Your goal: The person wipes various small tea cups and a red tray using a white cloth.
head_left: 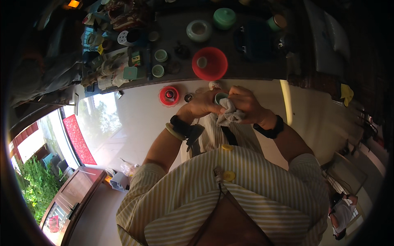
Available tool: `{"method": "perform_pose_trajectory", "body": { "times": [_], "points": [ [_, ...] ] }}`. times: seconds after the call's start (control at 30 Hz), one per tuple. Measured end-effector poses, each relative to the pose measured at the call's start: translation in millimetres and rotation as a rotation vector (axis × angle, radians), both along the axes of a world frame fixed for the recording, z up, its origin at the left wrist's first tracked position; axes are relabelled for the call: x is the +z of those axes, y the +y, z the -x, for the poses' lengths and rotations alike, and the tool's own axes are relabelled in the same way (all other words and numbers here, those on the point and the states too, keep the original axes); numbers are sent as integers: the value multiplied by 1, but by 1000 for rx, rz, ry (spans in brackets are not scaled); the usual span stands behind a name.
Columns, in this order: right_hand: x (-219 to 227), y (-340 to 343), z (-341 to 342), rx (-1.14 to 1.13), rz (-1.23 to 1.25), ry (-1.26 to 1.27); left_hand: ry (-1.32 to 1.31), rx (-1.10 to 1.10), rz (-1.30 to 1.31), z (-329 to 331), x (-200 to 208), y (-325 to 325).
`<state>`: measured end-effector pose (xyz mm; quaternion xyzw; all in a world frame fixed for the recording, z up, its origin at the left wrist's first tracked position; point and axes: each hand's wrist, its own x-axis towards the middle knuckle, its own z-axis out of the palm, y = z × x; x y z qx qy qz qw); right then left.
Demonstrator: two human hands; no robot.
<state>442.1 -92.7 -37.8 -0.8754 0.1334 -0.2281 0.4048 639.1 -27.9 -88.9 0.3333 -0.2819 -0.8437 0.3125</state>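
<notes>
You have the small green cup right inside the grip, between your two hands, with its round mouth turned up toward you. Your left hand is closed around the cup's left side, the thumb lying along the near side of it. Your right hand is clamped on a grey cloth, bunched up at the cup's right and near side; part of the cloth hangs down below your fingers, toward your body. Your two hands are close together, meeting around the cup, and the far side of it is partly hidden by your knuckles, so you can't tell from here how each fingertip sits.

Straight beyond the grip, near the edge of the dark table, stands a red basin with a pale cup inside it. Beyond your left hand and farther left, two small pale green cups stand on the table, one behind the other, with a flat green box left of them. Well past the basin, farther from your grip, are a round pale jar and a green lidded pot. Just to the left of your left hand, below the table edge, sits a red round tub.
</notes>
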Motion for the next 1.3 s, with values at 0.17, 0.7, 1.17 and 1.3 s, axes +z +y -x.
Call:
{"method": "perform_pose_trajectory", "body": {
  "times": [0.17, 0.7, 1.17, 1.3],
  "points": [
    [-7, 18, -3, -396, -566, -65, -3, 141, -38, -4, -17, 3],
    [-70, 17, 82, -854, -667, 167, -1453, 614, 590, -75, -253, -16],
    [-89, 14, 117, -955, -680, 119, -1699, 471, 801, -57, -216, -50],
    [-90, 7, 124, -989, -749, 207, -1694, 267, 715, -25, -191, -79]
  ]
}}
